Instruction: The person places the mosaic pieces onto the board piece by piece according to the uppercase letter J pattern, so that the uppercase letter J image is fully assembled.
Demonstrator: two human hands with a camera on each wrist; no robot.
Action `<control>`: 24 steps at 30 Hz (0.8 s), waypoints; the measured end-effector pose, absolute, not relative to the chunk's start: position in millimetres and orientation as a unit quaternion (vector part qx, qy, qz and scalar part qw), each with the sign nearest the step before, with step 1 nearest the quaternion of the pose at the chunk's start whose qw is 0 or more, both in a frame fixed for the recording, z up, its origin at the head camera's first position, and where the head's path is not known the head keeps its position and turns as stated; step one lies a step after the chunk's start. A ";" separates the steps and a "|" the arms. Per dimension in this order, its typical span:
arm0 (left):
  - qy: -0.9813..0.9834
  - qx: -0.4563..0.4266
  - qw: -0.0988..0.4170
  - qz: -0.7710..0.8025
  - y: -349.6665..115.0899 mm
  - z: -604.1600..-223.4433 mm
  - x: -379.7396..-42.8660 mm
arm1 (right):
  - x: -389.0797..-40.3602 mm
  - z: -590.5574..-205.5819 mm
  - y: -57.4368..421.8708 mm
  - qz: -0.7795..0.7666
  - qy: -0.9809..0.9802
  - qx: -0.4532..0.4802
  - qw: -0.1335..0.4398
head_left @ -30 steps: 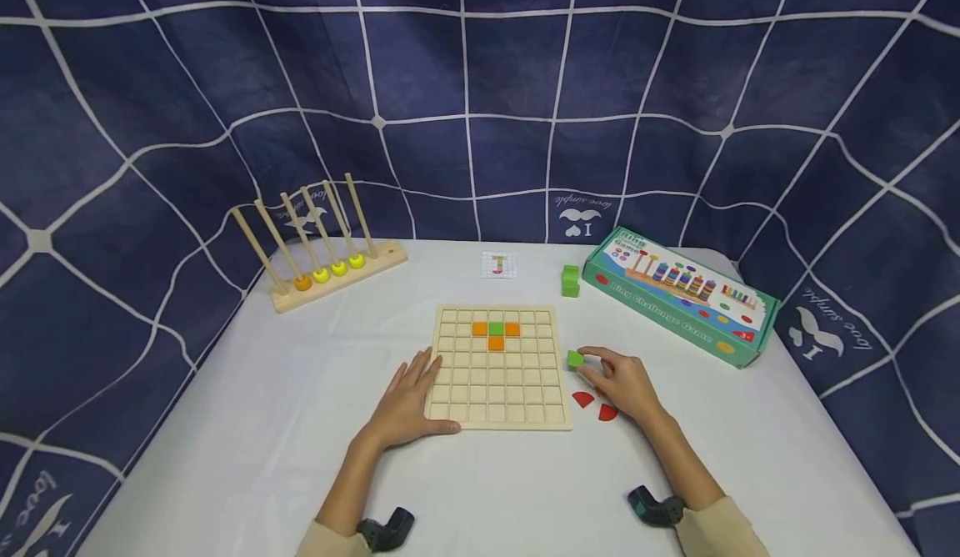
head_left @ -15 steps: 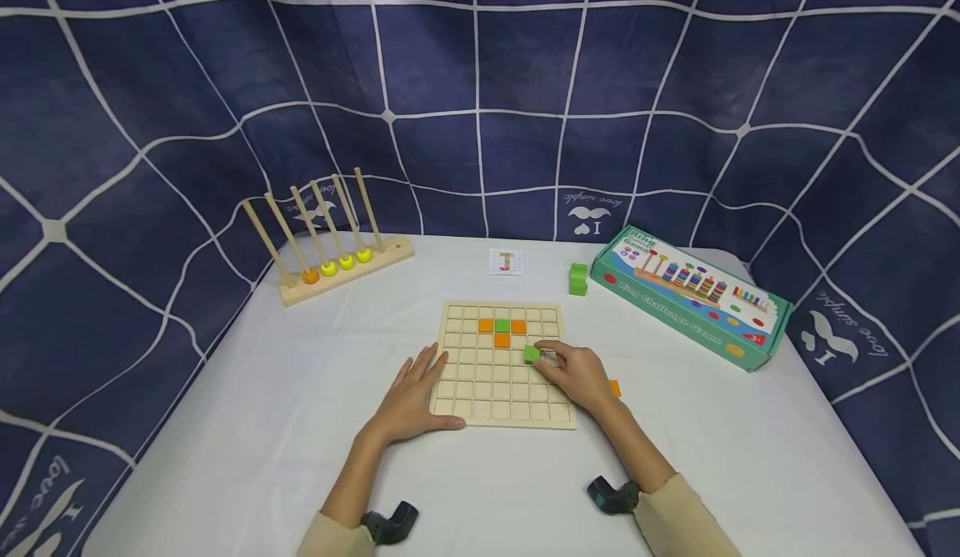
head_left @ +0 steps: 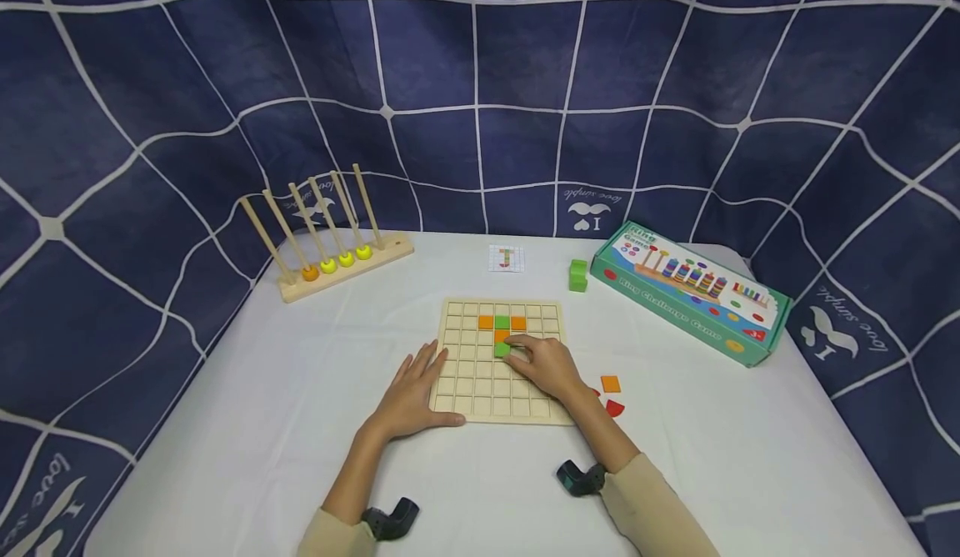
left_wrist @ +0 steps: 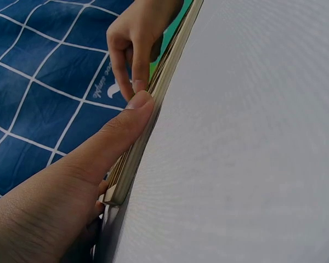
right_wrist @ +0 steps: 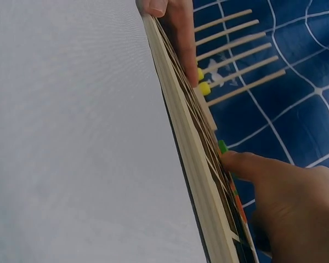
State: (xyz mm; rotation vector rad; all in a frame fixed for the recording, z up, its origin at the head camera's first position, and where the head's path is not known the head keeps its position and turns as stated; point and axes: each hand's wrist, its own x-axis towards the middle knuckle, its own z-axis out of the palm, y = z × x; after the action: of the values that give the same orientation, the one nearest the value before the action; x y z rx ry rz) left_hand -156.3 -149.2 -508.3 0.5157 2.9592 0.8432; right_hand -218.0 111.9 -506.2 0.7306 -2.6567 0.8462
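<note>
A wooden grid board (head_left: 457, 407) lies on the white table. Two orange tiles (head_left: 486, 323) flank a green tile (head_left: 502, 322) in one row, and another orange tile (head_left: 501, 336) sits just below the green one. My right hand (head_left: 549, 365) pinches a second green square tile (head_left: 502, 350) between thumb and index finger, at the cell below that lower orange tile. In the right wrist view, this green tile (right_wrist: 223, 146) shows at the fingertip. My left hand (head_left: 407, 390) rests with spread fingers against the board's left side, its thumb (left_wrist: 126, 123) along the near edge.
Right of the board lie an orange square (head_left: 611, 384) and red pieces (head_left: 615, 408). Green pieces (head_left: 577, 276) stand beside a green game box (head_left: 690, 294). A pattern card (head_left: 507, 258) lies behind the board. A peg stand (head_left: 345, 269) with rings stands back left.
My right hand has carried the green tile leftward from beside the board to the cell under the orange tile. The left hand stays on the board's edge.
</note>
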 end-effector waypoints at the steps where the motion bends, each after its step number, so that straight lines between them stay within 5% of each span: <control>1: 0.948 0.165 0.010 0.271 -149.3 -508.5 -156.5 | -218.0 -506.0 111.2 0.290 -0.914 0.252 0.127; 24: 0.949 0.166 0.012 0.267 -149.8 -510.9 -157.3 | -212.9 -500.0 127.9 0.367 -0.889 0.256 0.092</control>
State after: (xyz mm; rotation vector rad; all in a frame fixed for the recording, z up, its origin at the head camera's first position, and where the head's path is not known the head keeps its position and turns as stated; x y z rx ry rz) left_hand -157.3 -149.8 -510.9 0.5191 2.9594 0.8339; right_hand -212.9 127.9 -500.0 0.7592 -2.6413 1.0907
